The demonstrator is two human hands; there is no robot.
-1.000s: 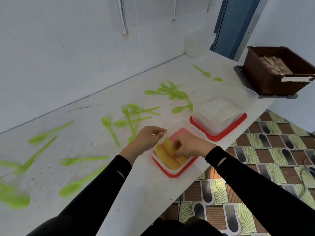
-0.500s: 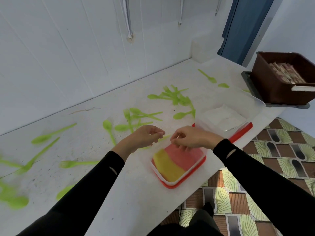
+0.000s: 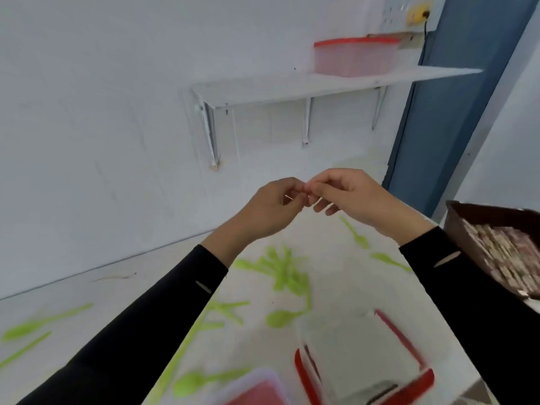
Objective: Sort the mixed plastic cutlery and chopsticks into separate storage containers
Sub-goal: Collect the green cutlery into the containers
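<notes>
A: Nearest the camera, what is lying on the counter (image 3: 344, 276)?

B: Two red-based containers are sitting at the near edge, both blurred: a small container (image 3: 257, 390) at bottom centre and a larger clear container (image 3: 365, 363) just to its right. Green plastic spoons (image 3: 280, 273) are lying scattered across the counter beyond and to the left of them, unsorted.

A: And what are the hands doing?

B: The left hand (image 3: 268, 209) and right hand (image 3: 350, 194) are meeting fingertip to fingertip, raised above the counter. They are pinching a very thin, pale sliver (image 3: 292, 197) between them; whether it is a toothpick or a scrap cannot be told.

A: Which step is that, then?

B: Probably a small item is being handled or passed between hands, not a spoon pick-up. The spoons are lying well below and apart from both hands, and so are the containers.

A: What is the next move calling for?

B: Likely lowering the hands, disposing of the sliver, then reaching down for a spoon.

A: Farther off?

B: A brown crate (image 3: 496, 249) is standing at right; a red-lidded box (image 3: 355, 55) is resting on the wall shelf (image 3: 292, 86).
</notes>
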